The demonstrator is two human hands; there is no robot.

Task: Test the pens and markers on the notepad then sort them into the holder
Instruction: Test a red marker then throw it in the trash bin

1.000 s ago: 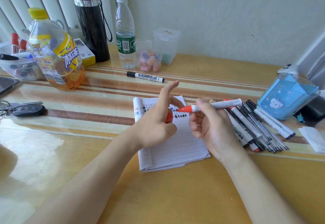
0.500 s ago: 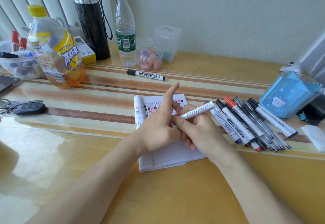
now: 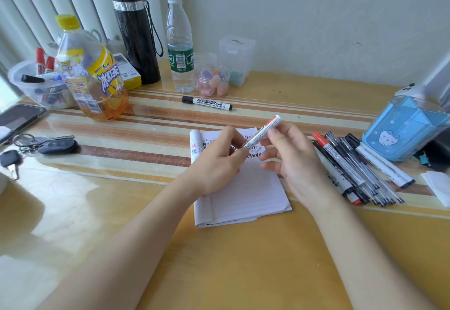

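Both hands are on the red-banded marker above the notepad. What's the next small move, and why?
Probably release the right hand and let the left hand carry the red-banded marker to the clear tub on the left. The notepad already bears test scribbles, both hands hold the marker off the page, and red-capped markers already stand in that tub.

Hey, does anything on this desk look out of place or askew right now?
One black whiteboard marker lies alone beyond the notepad, near the water bottle, apart from the pile of pens beside the blue holder. Nothing looks spilled or broken.
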